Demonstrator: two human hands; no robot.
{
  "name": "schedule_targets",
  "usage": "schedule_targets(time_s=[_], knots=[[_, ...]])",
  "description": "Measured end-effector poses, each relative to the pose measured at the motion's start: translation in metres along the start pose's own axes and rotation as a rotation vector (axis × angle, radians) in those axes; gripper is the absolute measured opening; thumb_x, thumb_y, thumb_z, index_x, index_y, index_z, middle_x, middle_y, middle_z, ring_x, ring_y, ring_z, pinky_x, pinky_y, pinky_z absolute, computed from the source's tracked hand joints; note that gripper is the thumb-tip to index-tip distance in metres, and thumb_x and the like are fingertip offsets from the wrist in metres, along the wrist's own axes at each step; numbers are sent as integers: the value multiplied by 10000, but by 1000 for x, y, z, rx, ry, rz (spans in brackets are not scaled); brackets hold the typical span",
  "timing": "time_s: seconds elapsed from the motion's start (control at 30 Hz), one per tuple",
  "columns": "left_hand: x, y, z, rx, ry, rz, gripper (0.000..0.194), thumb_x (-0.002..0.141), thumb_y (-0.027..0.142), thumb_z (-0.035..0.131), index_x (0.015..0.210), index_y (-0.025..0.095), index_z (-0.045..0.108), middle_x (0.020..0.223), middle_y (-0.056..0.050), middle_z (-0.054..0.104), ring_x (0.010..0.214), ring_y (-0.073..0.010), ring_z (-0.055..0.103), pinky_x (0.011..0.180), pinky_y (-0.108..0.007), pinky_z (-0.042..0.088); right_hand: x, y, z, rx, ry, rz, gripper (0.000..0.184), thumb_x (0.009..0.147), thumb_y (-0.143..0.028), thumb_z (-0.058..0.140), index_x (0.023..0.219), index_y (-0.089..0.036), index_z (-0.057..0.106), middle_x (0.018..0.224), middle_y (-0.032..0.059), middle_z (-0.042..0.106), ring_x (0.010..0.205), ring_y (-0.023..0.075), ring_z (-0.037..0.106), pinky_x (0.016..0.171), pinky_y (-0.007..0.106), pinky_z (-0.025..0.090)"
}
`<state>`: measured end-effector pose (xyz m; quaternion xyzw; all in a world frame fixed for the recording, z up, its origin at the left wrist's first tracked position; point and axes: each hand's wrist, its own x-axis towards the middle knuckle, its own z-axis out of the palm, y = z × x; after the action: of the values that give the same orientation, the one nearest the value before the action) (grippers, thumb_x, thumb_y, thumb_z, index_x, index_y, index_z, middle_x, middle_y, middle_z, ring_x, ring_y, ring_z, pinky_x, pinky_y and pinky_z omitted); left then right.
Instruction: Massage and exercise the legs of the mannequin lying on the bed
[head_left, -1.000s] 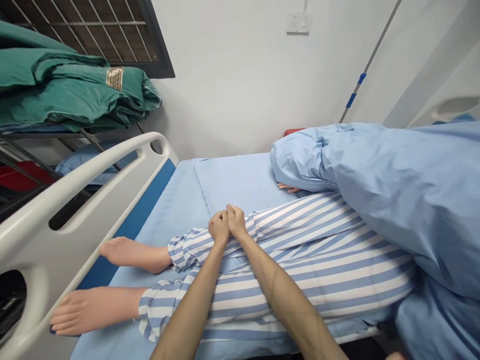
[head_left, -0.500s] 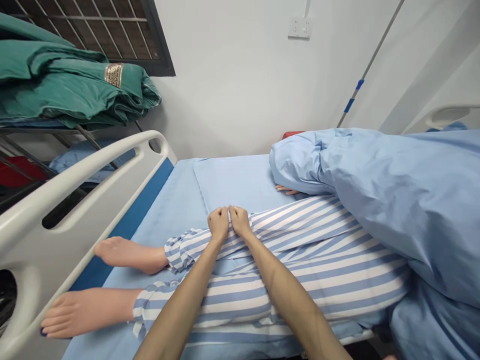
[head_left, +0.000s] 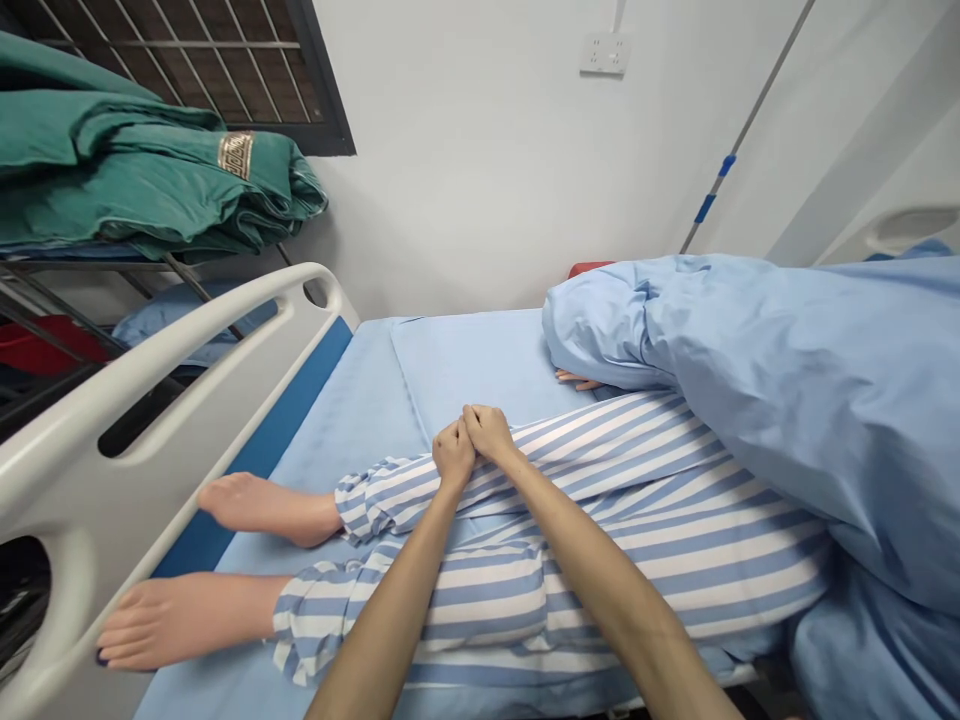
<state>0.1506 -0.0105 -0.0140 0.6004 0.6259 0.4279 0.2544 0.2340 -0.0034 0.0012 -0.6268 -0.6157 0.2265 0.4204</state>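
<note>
Hospital bed with a pale blue cotton sheet [head_left: 337,420]: a curled left hand [head_left: 454,452] and curled right hand [head_left: 489,434] touch each other, resting on blue-and-white striped pyjama trousers [head_left: 600,470] worn by a barefoot mannequin [head_left: 262,510]; whether they grip the cloth is unclear.

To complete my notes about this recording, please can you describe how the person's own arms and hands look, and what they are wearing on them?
The left forearm and right forearm are slim and bare, with no sleeve in view. The left hand and right hand wear no gloves, and no watch, bracelet or ring can be seen.
</note>
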Motion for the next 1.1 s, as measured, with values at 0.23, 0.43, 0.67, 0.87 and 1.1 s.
schedule_targets(time_s=[0.23,0.43,0.67,0.87,1.1], knots=[[-1,0,2,-73,21,10,424,881,384,381,501,196,370,496,16,408,540,-111,353,569,-261,257,-12,14,-2,-254,-40,3,419,1000,-335,377,751,-186,679,751,70,706,656,152,550,613,272,258],[18,25,-3,-283,12,-18,447,839,348,445,470,220,228,474,49,203,490,-85,229,508,-258,224,-9,14,-1,-191,-21,33,440,1004,-331,369,709,-189,662,717,58,691,644,145,533,606,271,244],[12,21,16,-190,-26,41,464,891,397,373,467,209,353,457,13,386,495,-110,364,527,-259,270,-3,23,-3,46,22,38,452,1001,-293,327,675,-170,614,695,43,659,652,133,534,619,235,314],[8,13,18,-21,-89,63,524,941,373,262,500,205,490,547,-89,588,583,-171,523,615,-282,329,7,7,-25,-126,-86,38,411,971,-297,380,641,-181,596,667,44,636,629,137,497,611,248,295],[6,16,19,13,-97,51,543,956,424,267,466,215,372,484,-30,461,535,-141,416,599,-284,269,3,20,-38,-73,-83,-36,421,960,-336,358,583,-193,480,581,-5,509,590,121,417,600,250,276]])
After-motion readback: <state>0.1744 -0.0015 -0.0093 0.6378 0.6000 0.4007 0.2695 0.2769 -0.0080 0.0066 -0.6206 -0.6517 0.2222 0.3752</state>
